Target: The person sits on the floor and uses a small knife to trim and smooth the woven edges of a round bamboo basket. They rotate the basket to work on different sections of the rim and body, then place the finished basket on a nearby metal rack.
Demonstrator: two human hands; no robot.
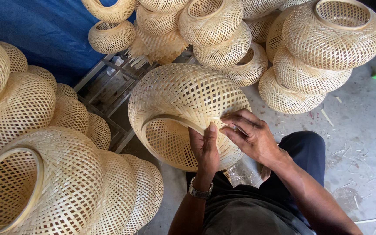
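Nearest the camera, the left hand, a watch on its wrist, lies flat with fingers pressed together against the rim of a woven bamboo basket, thumb up along the edge. Just beside it, the right hand curls its fingers at the same stretch of rim, fingertips pinching the weave; what they hold is too small to tell. The basket sits tipped on its side just beyond both hands, above the person's lap, its round opening facing down and left toward the camera, its axis running from there up and away. Farther off, finished baskets pile on the concrete floor against a blue tarp.
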